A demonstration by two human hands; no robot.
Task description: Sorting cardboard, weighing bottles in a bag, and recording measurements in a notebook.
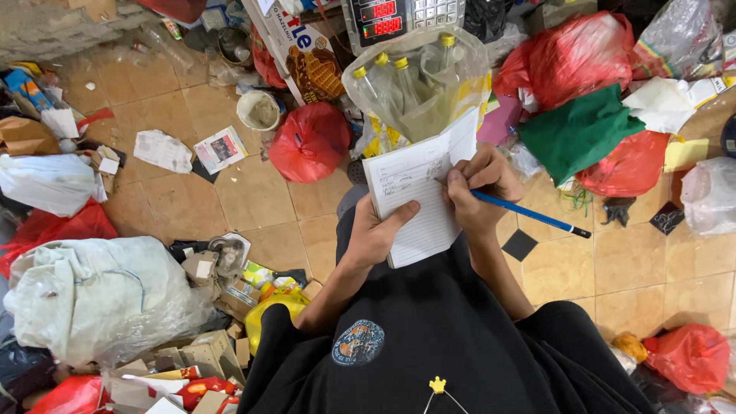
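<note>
The floor (253, 195) is tiled and carries litter on every side. A large clear sack (92, 295) of white and mixed waste lies at the person's left, with flattened cartons (192, 356) beside it. Red bags (571, 57) and a green cloth (579, 130) are heaped at the upper right; a further red bag (309, 142) sits near the centre. A clear bag of bottles (418, 84) with yellow caps rests on a scale (402, 19) directly ahead, just beyond the notepad.

The notepad (418, 199) is held open in front of the body. The left hand (376, 234) grasps its lower edge, thumb laid across the page. The right hand (479, 192) is closed on a blue pen (529, 215), tip set on the upper part of the page.

Judged state of work: a few lines are written at the top of the page; the rest of the page is blank. The entry appears to be at an early stage.

Nothing lies between the hands and the notepad. The bottle bag stands close to the notepad's top edge, and the litter crowds the floor around the person.
</note>
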